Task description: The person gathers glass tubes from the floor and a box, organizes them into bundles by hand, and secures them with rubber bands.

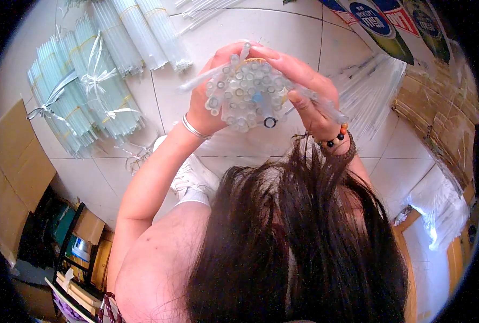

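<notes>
Between both hands stands a bundle of clear plastic tubes (245, 91), seen end-on, with a yellowish band near its far edge. My left hand (210, 102), wearing a silver bangle, wraps the bundle's left side. My right hand (312, 97), wearing a beaded bracelet, curves round the far and right side, its thumb bent inward. One loose tube (328, 110) lies slantwise along the right palm, and another tube (201, 78) sticks out leftward by the left fingers. One tube end with a dark rim (270, 123) shows at the near edge. The lower part of the bundle is hidden.
Tied bundles of tubes (83, 86) lie on the tiled floor (180, 116) at the left. Loose tubes (371, 91) spread at the right beside cardboard (433, 116). A shelf with boxes (86, 231) stands lower left. Long dark hair (298, 237) covers the lower middle.
</notes>
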